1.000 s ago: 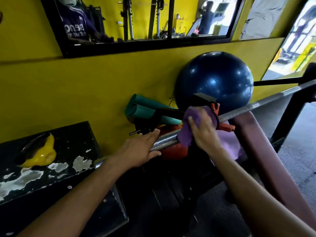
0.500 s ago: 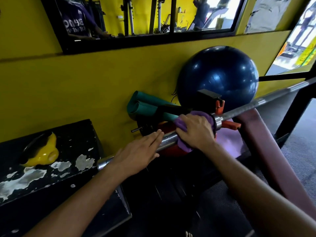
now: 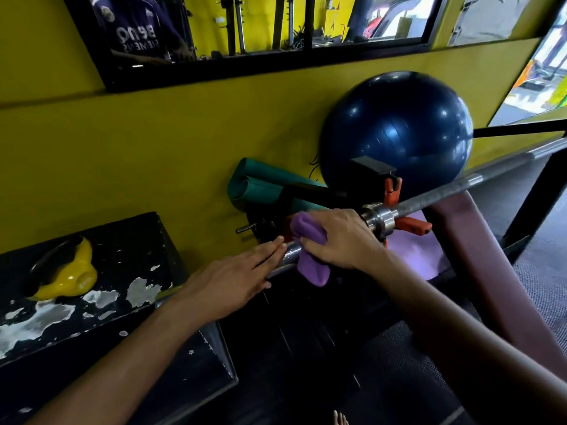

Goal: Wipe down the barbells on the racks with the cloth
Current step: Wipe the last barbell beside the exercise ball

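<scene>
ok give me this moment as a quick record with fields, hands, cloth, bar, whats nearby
left hand: flat on the barbell sleeve, fingers straight
right hand: grips the purple cloth round the sleeve
barbell: lies on the rack, shaft running up to the right
collar: bare, just right of the right hand
behind: blue exercise ball, rolled green mats, yellow wall
left: yellow kettlebell on a black box

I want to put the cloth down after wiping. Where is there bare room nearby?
Free: the chipped black box top right of the yellow kettlebell. Crowded: around the barbell sleeve, where the left hand, right hand and purple cloth meet.
</scene>
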### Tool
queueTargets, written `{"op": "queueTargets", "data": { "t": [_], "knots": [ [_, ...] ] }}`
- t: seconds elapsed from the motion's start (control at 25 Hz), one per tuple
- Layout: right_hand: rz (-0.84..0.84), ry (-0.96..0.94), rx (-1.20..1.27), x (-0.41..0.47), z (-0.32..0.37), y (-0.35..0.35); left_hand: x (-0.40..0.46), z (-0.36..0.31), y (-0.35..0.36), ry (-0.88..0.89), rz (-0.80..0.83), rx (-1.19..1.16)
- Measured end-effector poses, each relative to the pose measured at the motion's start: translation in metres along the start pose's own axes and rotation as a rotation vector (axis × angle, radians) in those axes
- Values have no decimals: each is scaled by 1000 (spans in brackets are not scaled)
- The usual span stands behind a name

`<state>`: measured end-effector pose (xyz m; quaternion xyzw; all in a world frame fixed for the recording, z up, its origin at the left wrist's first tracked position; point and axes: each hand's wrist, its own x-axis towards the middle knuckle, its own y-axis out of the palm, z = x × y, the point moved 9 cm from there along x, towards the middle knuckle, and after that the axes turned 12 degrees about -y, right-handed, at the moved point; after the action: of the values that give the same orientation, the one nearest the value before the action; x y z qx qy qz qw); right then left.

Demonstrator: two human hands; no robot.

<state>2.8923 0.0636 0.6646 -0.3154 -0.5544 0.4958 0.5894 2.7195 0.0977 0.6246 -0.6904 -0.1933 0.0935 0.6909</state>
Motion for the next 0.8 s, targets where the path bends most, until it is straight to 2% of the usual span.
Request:
{"op": "queueTargets", "data": {
  "t": [0.12, 0.16, 0.24, 0.28, 0.36, 0.4, 0.44, 0.48, 0.52, 0.64, 0.72, 0.8],
  "knots": [
    [-231, -153, -17, -63, 1, 1, 0, 1, 4, -14, 8, 7],
    [-276, -149, 4, -70, -13, -5, -1, 0, 4, -22, 21, 0],
    [-273, -18, 18, -54, -39, -19, -2, -2, 1, -24, 3, -3],
    [-200, 90, 23, -34, -47, -23, -2, -1, 0, -29, -6, 8],
    [78, 243, 31, 7, -50, -13, -1, 0, 0, -38, -11, 28],
    [204, 249, 10, 19, -46, -4, -1, -1, 1, -31, -6, 42],
    [242, 207, -19, 25, -37, -1, 0, -2, 2, -26, -3, 57],
    [197, 141, -45, 24, -26, -2, 0, -1, 0, -30, -12, 67],
    [77, 56, -49, 15, -13, -8, 2, 1, -1, -34, -18, 59],
    [-215, -110, 77, -39, -1, -2, 3, 6, 5, -22, 20, 22],
    [-327, -67, 259, -75, -11, 15, 1, 6, 8, -25, 43, 8],
    [-531, 155, 595, -109, -16, 23, 0, 5, 5, -41, 6, 13]
  ]
}}
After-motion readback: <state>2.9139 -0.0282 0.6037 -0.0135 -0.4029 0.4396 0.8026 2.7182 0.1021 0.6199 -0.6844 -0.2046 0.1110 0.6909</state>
